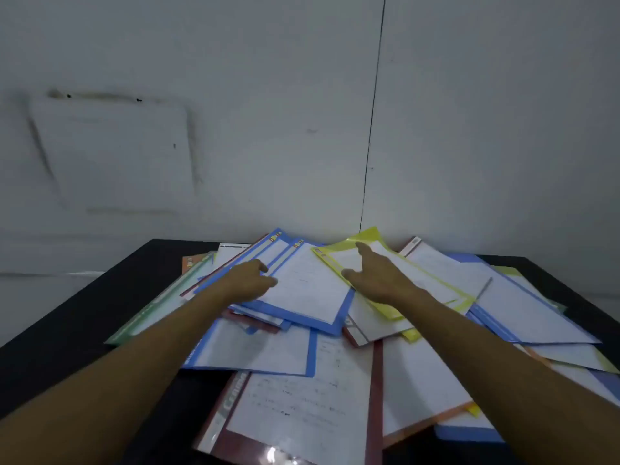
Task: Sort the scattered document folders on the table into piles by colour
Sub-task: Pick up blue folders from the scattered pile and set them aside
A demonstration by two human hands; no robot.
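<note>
Below a bare grey wall, the black tabletop is carrying a mixed heap of folders. The right hand is hovering, fingers spread, over the far yellow folder. The left hand is curling at the blue folder, grip unclear. They are looking light, slick and floppy, so an edge pinch should suit.

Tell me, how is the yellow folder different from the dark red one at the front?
The yellow folder lies far back; the dark red folder lies nearest. The right hand rests on the yellow folder; no hand touches the dark red folder. Both hold white paper.
</note>
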